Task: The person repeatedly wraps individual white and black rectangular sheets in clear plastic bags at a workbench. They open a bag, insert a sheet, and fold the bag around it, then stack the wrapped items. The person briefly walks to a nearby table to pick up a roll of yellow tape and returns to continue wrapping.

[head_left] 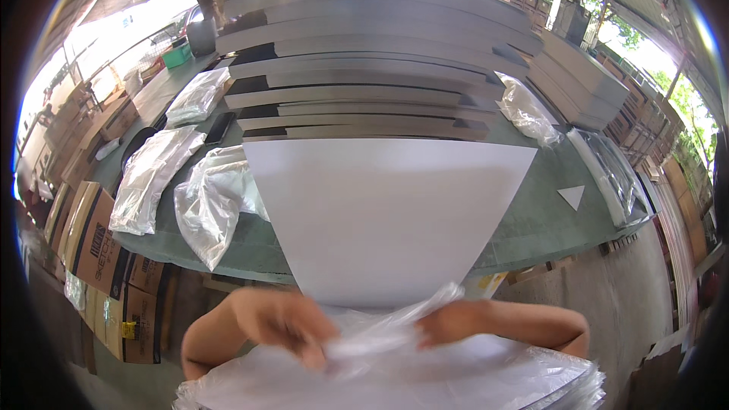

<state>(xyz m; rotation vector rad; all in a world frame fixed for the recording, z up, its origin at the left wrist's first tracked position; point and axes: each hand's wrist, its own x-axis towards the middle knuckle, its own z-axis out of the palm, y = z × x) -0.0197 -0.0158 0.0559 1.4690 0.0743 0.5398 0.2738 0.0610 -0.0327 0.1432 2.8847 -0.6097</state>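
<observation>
Bright daylight, open-sided shed. Light pours in from the top left and right edges, blown out white behind the tree and along the far roofline. The big white sheet (pixel 387 216) in front of me is evenly lit, near overexposed, no texture visible. The stacked boards (pixel 364 68) show dark shadow bands between layers. Glare spots on the plastic bags (pixel 205 205) on the green table (pixel 539 220). My left hand (pixel 285 323) and right hand (pixel 452 323) are motion-blurred, the clear bag (pixel 380 338) between them smeared too. Strong fisheye: table edge and boards bow, black vignette in all corners. Cardboard boxes (pixel 95 247) at lower left sit in shade, soft.
</observation>
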